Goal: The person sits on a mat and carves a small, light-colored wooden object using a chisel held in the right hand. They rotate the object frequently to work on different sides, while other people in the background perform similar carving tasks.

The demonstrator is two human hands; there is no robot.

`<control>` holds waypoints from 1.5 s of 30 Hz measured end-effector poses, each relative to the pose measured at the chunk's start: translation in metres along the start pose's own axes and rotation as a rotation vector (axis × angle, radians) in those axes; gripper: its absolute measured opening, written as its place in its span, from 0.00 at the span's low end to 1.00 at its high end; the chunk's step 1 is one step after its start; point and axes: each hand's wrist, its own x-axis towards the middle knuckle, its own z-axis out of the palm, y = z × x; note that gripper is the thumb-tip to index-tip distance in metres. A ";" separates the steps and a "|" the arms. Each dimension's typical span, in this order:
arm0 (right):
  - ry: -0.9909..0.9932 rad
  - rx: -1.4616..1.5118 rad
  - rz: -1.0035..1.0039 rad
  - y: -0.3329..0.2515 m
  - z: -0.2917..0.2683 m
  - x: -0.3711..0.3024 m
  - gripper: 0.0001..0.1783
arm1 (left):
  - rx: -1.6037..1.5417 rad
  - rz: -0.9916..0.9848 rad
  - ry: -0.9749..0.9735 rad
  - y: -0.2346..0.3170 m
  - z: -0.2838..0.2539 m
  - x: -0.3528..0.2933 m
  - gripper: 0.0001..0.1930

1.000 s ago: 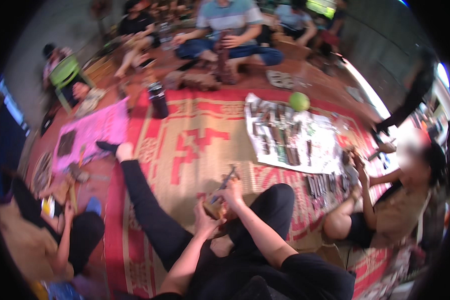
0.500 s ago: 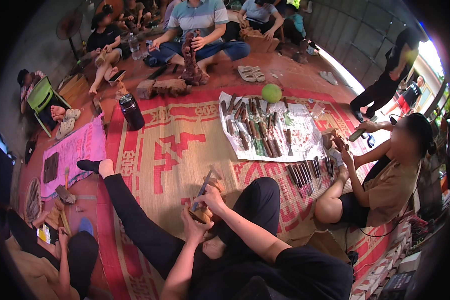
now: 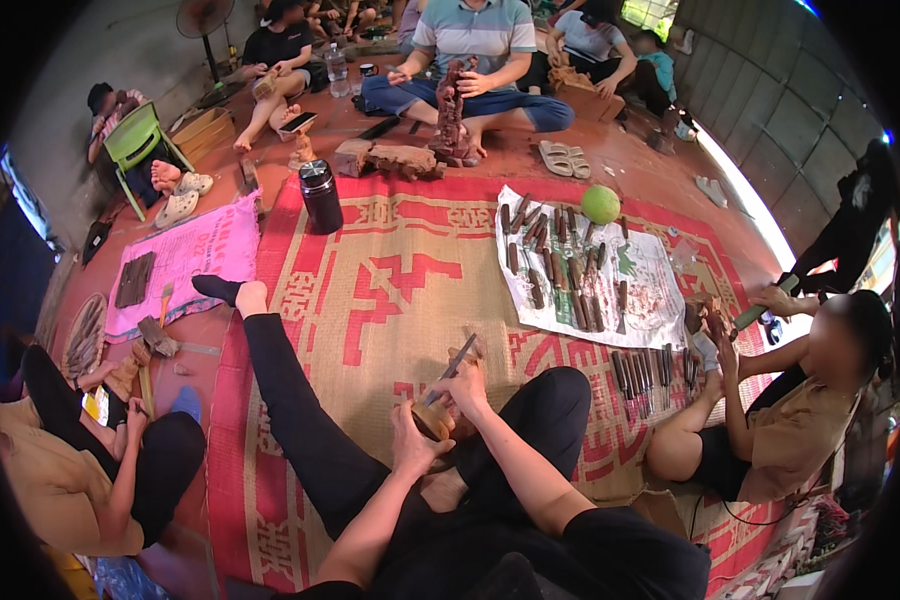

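A brown wooden carving (image 3: 434,420) rests above my lap between my bent legs, its shape partly hidden by fingers. My left hand (image 3: 416,440) is closed around its near end. Just beyond, my right hand (image 3: 460,388) is closed on a long, flat grey file-like tool (image 3: 452,364), which slants across the top of the wood. The tool's exact kind is hard to make out.
A patterned red and straw mat (image 3: 400,300) lies beneath me. Ahead to the right, a white sheet (image 3: 660,290) carries several carving tools and a green round fruit (image 3: 600,204). More tools (image 3: 642,378) lie before a person at right. A black flask (image 3: 320,198) stands ahead left.
The whole view has shifted, so the surroundings sit farther right and slightly differently. Both my hands keep their hold, and the tool's angle over the wood has changed a little.
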 end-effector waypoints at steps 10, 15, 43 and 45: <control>0.008 -0.171 0.029 -0.011 0.000 0.001 0.13 | 0.045 0.045 0.025 -0.003 0.006 -0.001 0.58; -0.024 0.093 0.023 -0.005 0.003 0.000 0.12 | 0.032 0.041 0.033 -0.005 0.006 0.000 0.58; -0.006 0.215 -0.025 0.007 0.005 -0.008 0.14 | 0.087 0.038 0.041 -0.007 0.012 -0.003 0.58; -0.015 0.240 0.004 0.009 0.006 -0.008 0.14 | 0.079 0.034 0.038 -0.005 0.010 -0.004 0.58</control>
